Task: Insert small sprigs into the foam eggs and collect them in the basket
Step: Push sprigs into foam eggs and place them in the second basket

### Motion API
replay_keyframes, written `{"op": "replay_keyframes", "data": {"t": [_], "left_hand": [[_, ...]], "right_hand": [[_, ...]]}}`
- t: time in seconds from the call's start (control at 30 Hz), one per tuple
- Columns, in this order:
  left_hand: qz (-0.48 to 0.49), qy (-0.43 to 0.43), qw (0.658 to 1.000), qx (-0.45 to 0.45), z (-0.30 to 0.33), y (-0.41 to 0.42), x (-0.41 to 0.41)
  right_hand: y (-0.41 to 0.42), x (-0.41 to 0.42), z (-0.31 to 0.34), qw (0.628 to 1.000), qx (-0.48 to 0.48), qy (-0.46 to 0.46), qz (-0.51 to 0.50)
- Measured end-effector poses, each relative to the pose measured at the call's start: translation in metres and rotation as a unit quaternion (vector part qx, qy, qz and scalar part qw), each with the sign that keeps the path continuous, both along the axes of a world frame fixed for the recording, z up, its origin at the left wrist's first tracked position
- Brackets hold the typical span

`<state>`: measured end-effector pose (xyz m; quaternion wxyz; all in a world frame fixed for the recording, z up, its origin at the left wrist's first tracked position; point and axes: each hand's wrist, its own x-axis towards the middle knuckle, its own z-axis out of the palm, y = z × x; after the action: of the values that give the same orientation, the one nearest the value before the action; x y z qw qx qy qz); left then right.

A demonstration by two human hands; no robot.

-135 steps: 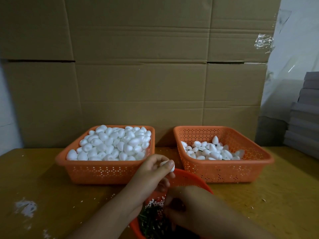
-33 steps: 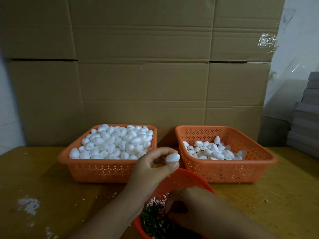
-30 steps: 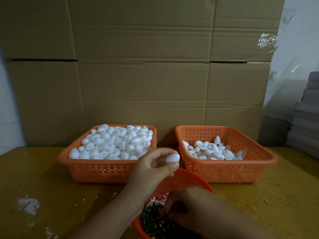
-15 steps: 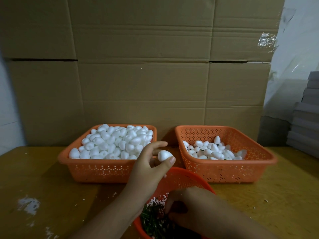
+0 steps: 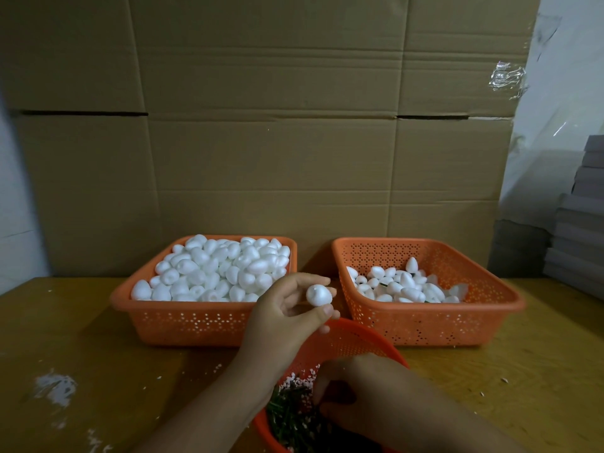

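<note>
My left hand [image 5: 281, 317] holds one white foam egg [image 5: 318, 295] between thumb and fingertips, above the far rim of a round orange bowl [image 5: 353, 340]. The bowl holds a heap of small green sprigs with pale tips [image 5: 294, 407]. My right hand [image 5: 366, 390] reaches down into the sprigs with curled fingers; what they hold is hidden. An orange basket [image 5: 202, 325] at the left is heaped with plain foam eggs. A second orange basket [image 5: 434, 322] at the right holds fewer eggs, some with green stems showing.
All stands on a yellow wooden table [image 5: 98, 371] with white foam crumbs [image 5: 55, 387] at the left. A wall of cardboard boxes [image 5: 277, 142] rises right behind the baskets. Grey stacked sheets [image 5: 581, 230] sit at the right edge.
My left hand has turned the foam egg in its fingers and shifted it slightly left and back. My right hand has stayed down in the sprigs.
</note>
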<state>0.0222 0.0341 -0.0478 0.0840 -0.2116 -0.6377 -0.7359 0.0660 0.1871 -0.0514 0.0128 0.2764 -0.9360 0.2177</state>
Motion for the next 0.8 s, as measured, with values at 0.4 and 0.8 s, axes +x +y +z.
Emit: {"op": "replay_keyframes", "data": {"t": [0.4, 0.8], "left_hand": [[0.07, 0.011, 0.997, -0.015, -0.0012, -0.0012, -0.0054], [0.03, -0.033, 0.998, 0.034, -0.0002, 0.0002, -0.0022]], "right_hand": [[0.0007, -0.0018, -0.0014, 1.0, 0.009, 0.0, -0.003], [0.0004, -0.0009, -0.0014, 1.0, 0.015, 0.006, -0.011]]}}
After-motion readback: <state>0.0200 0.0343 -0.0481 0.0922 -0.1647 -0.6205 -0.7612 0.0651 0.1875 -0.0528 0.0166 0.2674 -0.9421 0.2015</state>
